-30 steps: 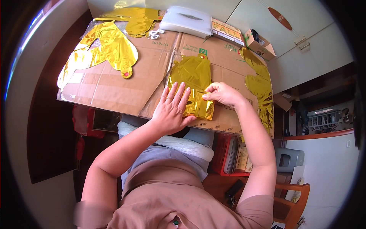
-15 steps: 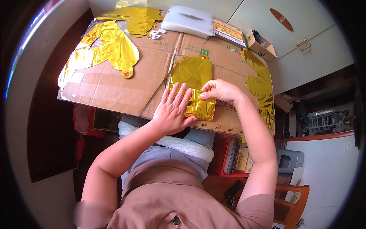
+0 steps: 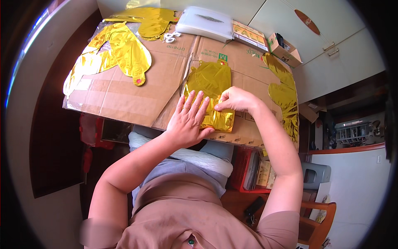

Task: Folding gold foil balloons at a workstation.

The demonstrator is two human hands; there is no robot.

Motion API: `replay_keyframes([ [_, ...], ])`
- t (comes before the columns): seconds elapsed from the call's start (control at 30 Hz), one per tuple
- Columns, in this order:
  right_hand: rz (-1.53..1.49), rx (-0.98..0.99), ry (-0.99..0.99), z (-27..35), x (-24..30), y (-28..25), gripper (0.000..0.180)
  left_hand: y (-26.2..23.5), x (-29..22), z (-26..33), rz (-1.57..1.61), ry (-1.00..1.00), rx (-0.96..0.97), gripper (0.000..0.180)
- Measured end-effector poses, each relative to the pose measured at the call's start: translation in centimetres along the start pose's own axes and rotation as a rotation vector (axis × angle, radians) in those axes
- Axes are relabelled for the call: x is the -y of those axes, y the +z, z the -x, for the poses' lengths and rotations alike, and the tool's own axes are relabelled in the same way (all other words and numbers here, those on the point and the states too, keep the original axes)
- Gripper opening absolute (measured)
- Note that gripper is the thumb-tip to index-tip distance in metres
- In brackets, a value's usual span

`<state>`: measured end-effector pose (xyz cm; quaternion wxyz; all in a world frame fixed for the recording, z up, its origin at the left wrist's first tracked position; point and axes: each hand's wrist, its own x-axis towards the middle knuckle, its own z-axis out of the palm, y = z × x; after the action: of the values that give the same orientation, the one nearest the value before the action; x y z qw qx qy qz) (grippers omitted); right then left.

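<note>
A gold foil balloon (image 3: 211, 79), uninflated and partly folded, lies on the cardboard in front of me. My left hand (image 3: 186, 122) rests flat on its near left part, fingers stretched and slightly spread. With thumb and fingertips together, my right hand (image 3: 239, 100) pinches the foil near the balloon's right side, beside the fold. The near part of the foil is creased and shiny. What lies beneath my left palm is hidden.
Flattened cardboard (image 3: 137, 103) covers the table. Another gold foil balloon (image 3: 134, 54) lies at left, one (image 3: 155, 25) at the back and one (image 3: 284, 93) along the right edge. White scissors (image 3: 170, 37), a translucent plastic case (image 3: 204, 25) and a small open box (image 3: 285, 52) stand at the back.
My right hand has shifted slightly left and down along the foil, still pinching. My left hand stays almost where it was.
</note>
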<state>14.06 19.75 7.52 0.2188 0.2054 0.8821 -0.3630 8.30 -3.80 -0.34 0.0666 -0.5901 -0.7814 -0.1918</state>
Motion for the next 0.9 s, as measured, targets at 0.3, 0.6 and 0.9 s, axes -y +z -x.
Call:
replay_keyframes([
  [0.3, 0.061, -0.128, 0.003, 0.5, -0.5, 0.5, 0.033, 0.3, 0.0, 0.0, -0.011, -0.010, 0.027, 0.092],
  [0.6, 0.491, -0.779, -0.444, 5.6, 0.7, 8.9, 0.062, 0.4, 0.0, -0.1, -0.014, -0.016, 0.031, 0.094],
  [0.9, 0.523, -0.571, -0.369, 3.5, -3.5, 10.6, 0.082, 0.1, 0.5, 0.0, 0.046, 0.027, 0.012, 0.101],
])
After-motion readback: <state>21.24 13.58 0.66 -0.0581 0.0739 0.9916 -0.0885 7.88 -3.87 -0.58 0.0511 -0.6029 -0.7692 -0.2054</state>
